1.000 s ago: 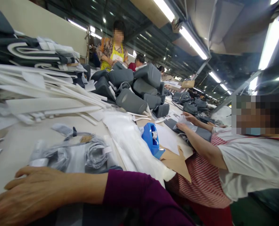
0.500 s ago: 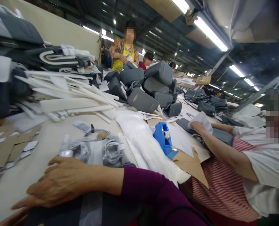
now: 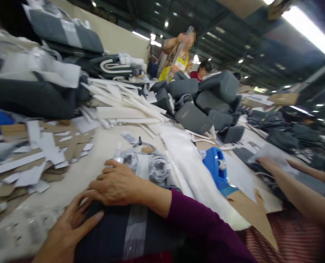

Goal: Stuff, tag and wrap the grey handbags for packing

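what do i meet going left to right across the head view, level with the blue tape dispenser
Paper and card scraps, right hand, coiled cords, white sheet, blue tape dispenser, co-worker's hand.

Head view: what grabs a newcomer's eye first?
Probably the left hand and right hand at a dark bundle, bottom centre. Then the bright blue tape dispenser, right of them, and the heap of grey pieces beyond.

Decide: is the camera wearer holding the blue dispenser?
No, the blue dispenser stands apart from the left hand and right hand, both at the dark bundle.
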Demonstrator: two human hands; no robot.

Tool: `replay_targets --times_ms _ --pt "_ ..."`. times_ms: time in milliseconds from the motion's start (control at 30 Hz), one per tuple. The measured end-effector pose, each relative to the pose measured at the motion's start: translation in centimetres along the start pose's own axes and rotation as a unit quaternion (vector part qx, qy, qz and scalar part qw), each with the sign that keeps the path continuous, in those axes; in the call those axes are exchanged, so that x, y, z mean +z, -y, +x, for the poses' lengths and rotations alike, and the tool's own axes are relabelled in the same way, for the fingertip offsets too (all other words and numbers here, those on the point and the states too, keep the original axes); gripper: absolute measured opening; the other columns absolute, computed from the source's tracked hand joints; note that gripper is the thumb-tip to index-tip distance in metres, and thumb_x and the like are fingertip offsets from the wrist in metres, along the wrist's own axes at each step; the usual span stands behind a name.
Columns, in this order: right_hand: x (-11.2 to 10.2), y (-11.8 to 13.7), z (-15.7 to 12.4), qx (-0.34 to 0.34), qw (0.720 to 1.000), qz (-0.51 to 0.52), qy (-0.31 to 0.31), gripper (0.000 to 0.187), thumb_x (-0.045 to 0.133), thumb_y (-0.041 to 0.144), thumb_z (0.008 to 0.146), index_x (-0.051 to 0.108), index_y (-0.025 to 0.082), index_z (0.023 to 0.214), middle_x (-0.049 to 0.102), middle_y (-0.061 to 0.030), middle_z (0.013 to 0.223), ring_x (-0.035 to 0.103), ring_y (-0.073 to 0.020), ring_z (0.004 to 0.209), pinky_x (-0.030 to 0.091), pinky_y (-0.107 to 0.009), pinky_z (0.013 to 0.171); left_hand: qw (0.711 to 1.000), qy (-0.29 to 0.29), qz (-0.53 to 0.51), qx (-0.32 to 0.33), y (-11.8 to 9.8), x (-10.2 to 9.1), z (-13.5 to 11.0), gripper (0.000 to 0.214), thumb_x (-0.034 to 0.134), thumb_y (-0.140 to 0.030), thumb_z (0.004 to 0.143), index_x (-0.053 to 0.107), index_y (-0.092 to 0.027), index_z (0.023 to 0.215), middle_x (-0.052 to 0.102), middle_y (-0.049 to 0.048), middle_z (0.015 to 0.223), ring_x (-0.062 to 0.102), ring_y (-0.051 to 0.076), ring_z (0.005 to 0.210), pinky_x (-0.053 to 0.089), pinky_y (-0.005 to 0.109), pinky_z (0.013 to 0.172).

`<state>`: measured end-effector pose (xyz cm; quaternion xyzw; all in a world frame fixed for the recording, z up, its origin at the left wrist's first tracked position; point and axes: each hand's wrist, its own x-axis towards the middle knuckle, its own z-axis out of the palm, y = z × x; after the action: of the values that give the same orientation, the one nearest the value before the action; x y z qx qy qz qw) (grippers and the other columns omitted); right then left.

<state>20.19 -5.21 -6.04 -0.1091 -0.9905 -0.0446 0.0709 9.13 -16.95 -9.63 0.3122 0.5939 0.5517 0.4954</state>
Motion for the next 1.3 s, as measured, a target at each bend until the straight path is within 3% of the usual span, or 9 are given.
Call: replay_targets --times_ms 100,233,433,533,767,933,1067,1200,1300 --pt "0.1 0.1 0.1 0.007 1.0 0.025 -0.016 0.028 0.04 0.037 0.098 0.064 0.022 0.093 0.068 -0.0013 0.082 0.056 -0.0183 0.082 0.027 -0.044 0.101 0.998 0.029 -0.056 -0.026 0.2 -1.0 -0.3 0.077 0.08 -0.033 0.066 0.045 -0.027 0.135 0.058 0.004 0.135 0.046 0.024 0.131 0.041 0.031 0.107" --pt "0.3 0.4 0.6 0.044 0.998 0.051 -0.015 0.044 0.037 0.042 0.099 0.064 0.018 0.073 0.067 -0.0044 0.074 0.055 -0.0187 0.081 0.024 -0.043 0.106 0.99 0.084 -0.101 -0.045 0.0 -1.8 -0.5 0.085 0.075 -0.027 0.073 0.03 -0.027 0.146 0.051 0.0085 0.142 0.045 0.024 0.133 0.042 0.032 0.106" --pt "0.2 0.8 0.7 0.064 0.996 0.049 -0.041 0.041 0.04 0.037 0.098 0.063 0.018 0.07 0.066 -0.0033 0.07 0.054 -0.0177 0.079 0.027 -0.042 0.107 0.982 0.151 -0.075 -0.082 0.3 -3.1 -2.0 0.084 0.069 -0.028 0.079 0.023 -0.025 0.149 0.054 0.012 0.138 0.053 0.026 0.124 0.046 0.036 0.102" --pt "-0.1 0.8 0.6 0.069 0.995 0.055 -0.053 0.037 0.042 0.031 0.097 0.06 0.018 0.067 0.063 -0.0021 0.067 0.052 -0.0166 0.076 0.029 -0.041 0.106 0.99 0.129 -0.02 -0.055 1.7 -3.4 -3.3 0.085 0.068 -0.03 0.08 0.02 -0.025 0.15 0.053 0.0123 0.139 0.055 0.027 0.123 0.046 0.039 0.103" --pt "-1.7 0.2 0.0 0.091 0.989 0.093 -0.069 0.035 0.038 0.021 0.095 0.053 0.019 0.064 0.055 -0.0001 0.063 0.048 -0.0144 0.07 0.032 -0.041 0.104 0.984 0.021 0.11 0.139 4.9 -3.2 -6.0 0.06 0.073 -0.03 0.076 0.05 -0.025 0.131 0.058 0.0097 0.132 0.054 0.029 0.122 0.045 0.041 0.104" --pt "-2.0 -0.2 -0.2 0.094 0.982 0.141 -0.078 0.032 0.036 0.019 0.094 0.053 0.02 0.066 0.055 0.0001 0.063 0.049 -0.0146 0.068 0.032 -0.044 0.104 0.958 0.041 0.153 0.239 5.0 -3.9 -5.2 0.069 0.08 -0.036 0.068 0.053 -0.026 0.132 0.06 0.0102 0.131 0.054 0.032 0.122 0.042 0.042 0.107" --pt "-1.7 -0.1 0.2 0.086 0.981 0.164 -0.066 0.03 0.038 0.018 0.091 0.052 0.021 0.064 0.054 0.0008 0.061 0.05 -0.0145 0.066 0.033 -0.044 0.103 0.948 0.076 0.193 0.24 4.4 -4.3 -4.3 0.07 0.079 -0.036 0.069 0.055 -0.023 0.133 0.064 0.0106 0.126 0.06 0.03 0.116 0.043 0.04 0.107" --pt "-1.5 0.0 0.6 0.079 0.979 0.178 -0.063 0.029 0.041 0.016 0.089 0.051 0.021 0.063 0.055 0.0014 0.06 0.05 -0.0142 0.064 0.034 -0.045 0.102 0.959 0.127 0.177 0.181 3.5 -3.9 -3.9 0.048 0.068 -0.034 0.078 0.063 -0.018 0.122 0.067 0.0119 0.12 0.062 0.029 0.112 0.047 0.039 0.103" --pt "-1.4 -0.1 0.7 0.078 0.979 0.181 -0.062 0.028 0.043 0.016 0.089 0.051 0.021 0.062 0.055 0.0017 0.059 0.05 -0.0141 0.063 0.034 -0.045 0.102 0.966 0.133 0.179 0.13 3.0 -3.7 -4.0 0.044 0.065 -0.036 0.079 0.064 -0.017 0.119 0.068 0.0123 0.118 0.064 0.027 0.107 0.049 0.037 0.098"
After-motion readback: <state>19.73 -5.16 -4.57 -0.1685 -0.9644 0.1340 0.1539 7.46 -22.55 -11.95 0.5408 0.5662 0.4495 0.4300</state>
